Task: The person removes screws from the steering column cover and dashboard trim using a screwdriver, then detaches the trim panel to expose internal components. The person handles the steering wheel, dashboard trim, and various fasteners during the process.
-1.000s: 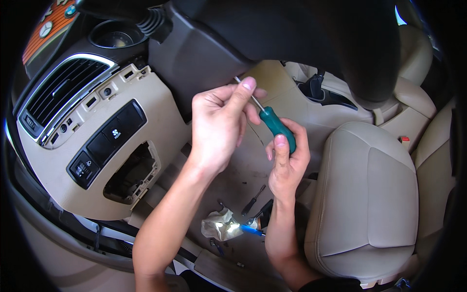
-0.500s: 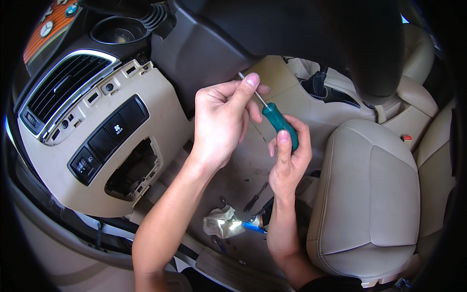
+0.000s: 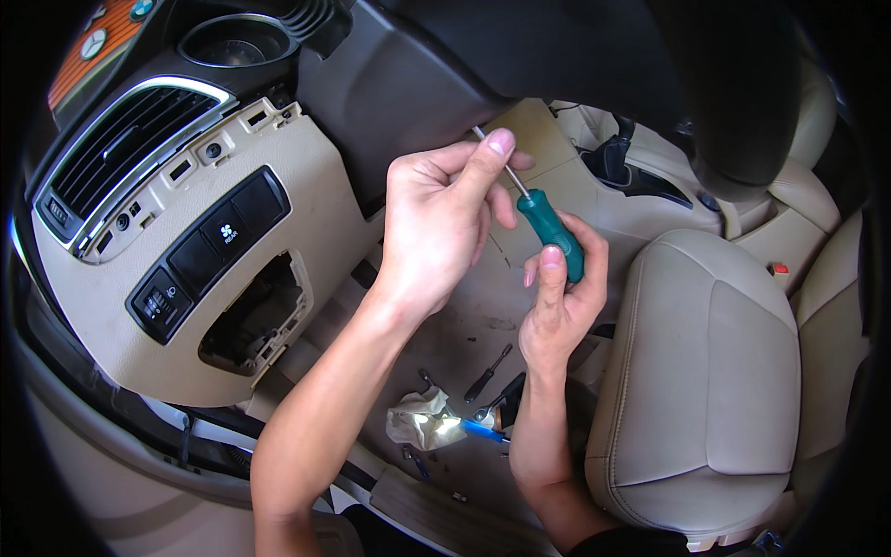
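Observation:
A screwdriver with a green handle (image 3: 555, 237) slants up and left toward the underside of the black steering column cover (image 3: 399, 93). My right hand (image 3: 561, 297) is wrapped round the handle, thumb along its near side. Higher up, my left hand (image 3: 445, 204) pinches the thin metal shaft between thumb and forefinger, its other fingers loosely curled. The shaft's tip meets the lower edge of the cover; whether it sits in a screw there cannot be made out.
Left stands the beige dash panel (image 3: 325, 176) with an air vent (image 3: 130, 139), switches (image 3: 209, 251) and an open cavity (image 3: 255, 316). On the floor lie a black-handled screwdriver (image 3: 487, 373), a lit blue lamp (image 3: 483, 430) and a pale cloth (image 3: 422, 418). A beige seat (image 3: 705, 362) fills the right.
Both hands and the screwdriver now appear slightly further right in the picture, as the whole view has shifted a little. The grip of each hand is the same.

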`<state>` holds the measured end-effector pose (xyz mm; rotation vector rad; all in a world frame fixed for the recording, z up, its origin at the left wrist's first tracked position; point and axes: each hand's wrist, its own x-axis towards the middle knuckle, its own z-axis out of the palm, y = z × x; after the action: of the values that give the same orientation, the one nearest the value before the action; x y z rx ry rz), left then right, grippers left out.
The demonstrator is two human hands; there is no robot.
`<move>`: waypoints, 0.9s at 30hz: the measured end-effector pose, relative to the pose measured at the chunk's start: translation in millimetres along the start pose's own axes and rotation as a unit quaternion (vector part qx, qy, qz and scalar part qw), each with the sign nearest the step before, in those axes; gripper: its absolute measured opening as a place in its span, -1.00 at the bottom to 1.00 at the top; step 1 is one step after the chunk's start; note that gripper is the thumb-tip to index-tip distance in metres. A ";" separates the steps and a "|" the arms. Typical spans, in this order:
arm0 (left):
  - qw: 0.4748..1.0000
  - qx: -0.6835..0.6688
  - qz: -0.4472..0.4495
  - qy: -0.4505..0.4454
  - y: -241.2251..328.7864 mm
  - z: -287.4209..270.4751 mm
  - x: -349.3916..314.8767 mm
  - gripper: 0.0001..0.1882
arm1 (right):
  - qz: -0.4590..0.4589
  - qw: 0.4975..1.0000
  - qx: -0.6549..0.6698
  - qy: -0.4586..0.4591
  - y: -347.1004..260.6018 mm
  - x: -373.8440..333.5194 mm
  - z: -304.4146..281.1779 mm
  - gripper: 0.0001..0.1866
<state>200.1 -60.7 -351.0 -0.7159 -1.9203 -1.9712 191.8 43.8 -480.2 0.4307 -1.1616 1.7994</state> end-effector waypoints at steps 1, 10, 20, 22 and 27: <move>1.000 0.001 -0.001 0.001 -0.2 0.1 -0.6 -0.56 | 0.008 1.000 0.004 -0.003 -0.1 -0.4 0.1 -0.49; 1.000 0.004 -0.020 -0.009 0.7 0.8 -2.4 -0.52 | -0.103 0.990 -0.097 0.015 13.4 4.5 -1.9 -0.51; 1.000 -0.012 0.002 0.006 -4.2 3.3 -2.9 -0.55 | 0.466 0.773 0.403 -0.151 -27.7 34.8 -22.0 -0.36; 0.999 0.020 0.021 0.033 -5.1 6.4 -0.3 -0.55 | 0.321 0.884 0.302 -0.156 -22.2 32.2 -21.5 -0.49; 0.997 0.009 0.043 0.058 -4.5 17.4 1.9 -0.54 | -0.130 0.983 -0.129 -0.022 -6.8 19.2 -15.1 -0.50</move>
<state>198.5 -43.0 -354.1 -0.6545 -1.8069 -1.8981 190.3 67.2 -470.8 0.4489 -1.2868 1.3991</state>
